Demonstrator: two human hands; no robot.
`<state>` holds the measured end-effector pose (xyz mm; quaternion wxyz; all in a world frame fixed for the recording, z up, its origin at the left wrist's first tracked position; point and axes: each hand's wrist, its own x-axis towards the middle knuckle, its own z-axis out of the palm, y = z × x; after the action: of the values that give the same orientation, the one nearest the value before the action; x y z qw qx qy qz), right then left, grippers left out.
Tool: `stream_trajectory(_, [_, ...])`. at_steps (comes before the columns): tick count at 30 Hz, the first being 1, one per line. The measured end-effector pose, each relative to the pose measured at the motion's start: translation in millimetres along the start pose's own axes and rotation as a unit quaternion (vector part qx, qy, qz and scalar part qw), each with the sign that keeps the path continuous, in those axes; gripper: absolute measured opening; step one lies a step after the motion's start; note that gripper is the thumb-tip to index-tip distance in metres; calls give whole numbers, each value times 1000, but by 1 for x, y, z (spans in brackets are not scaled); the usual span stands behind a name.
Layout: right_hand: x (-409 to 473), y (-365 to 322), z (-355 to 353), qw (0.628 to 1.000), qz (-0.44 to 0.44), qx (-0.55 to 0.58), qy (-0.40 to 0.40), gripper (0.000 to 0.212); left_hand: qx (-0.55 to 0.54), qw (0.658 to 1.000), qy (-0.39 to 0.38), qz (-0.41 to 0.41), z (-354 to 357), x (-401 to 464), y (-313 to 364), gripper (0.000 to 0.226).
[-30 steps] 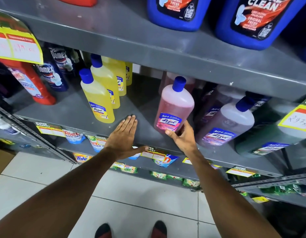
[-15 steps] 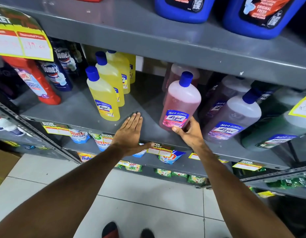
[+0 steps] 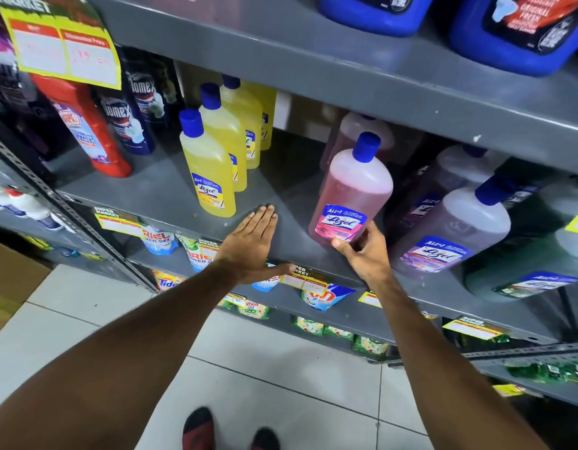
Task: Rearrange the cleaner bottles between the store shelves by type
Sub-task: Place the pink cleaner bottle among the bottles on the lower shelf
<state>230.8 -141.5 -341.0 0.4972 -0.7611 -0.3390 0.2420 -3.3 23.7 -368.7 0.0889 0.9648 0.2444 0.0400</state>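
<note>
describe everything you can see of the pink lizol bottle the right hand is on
The pink translucent plastic Lizol bottle has a blue screw cap, rounded shoulders and a blue-and-pink label low on its front. Pink liquid fills it nearly to the shoulder. It appears to stand on the grey metal shelf near the front edge, leaning in this wide-angle view. The right hand touches its base, thumb on the label's lower edge, fingers curled round the right side. A second pink bottle stands behind it.

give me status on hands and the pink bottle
Left hand flat on the shelf, open. Right hand gripping base of pink Lizol bottle. Gap beside yellow Lizol bottles clear.
</note>
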Motion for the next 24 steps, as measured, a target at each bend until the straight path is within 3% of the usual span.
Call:
stream_trajectory(4, [-1,0,0,1000,2,0,-7,67,2,1000,-4,2,-3,1,0,125])
stream_trajectory(7, [-10,-6,-1,1000,10,8,-6,84,7,999,-34,5,-11,1,2,127])
stream_trajectory(11, [-52,-26,-4,997,5,24,72,104,9,1000,-9,9,-37,-23,14,122])
stream_trajectory(17, [-135,-80,-4,982,-69,-39,169,88,-15,997,73,-5,-121,-95,35,117])
stream_trajectory(24, [-165,-203,28,968,-226,-27,105,65,45,987,150,-34,-228,-161,17,114])
